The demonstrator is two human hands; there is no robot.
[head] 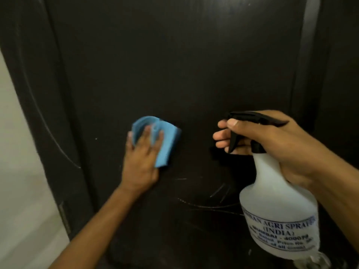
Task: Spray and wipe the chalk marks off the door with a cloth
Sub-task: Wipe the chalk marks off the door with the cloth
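— Why is the left hand (141,152) lying flat?
— It's pressing the cloth (165,140) against the door (174,65), fingers spread, so more of it is rubbing.
— And the right hand (272,140)?
— It's gripping the bottle (279,210), fingers curling on the trigger, probably aiming at the chalk (213,199) showing lower down.
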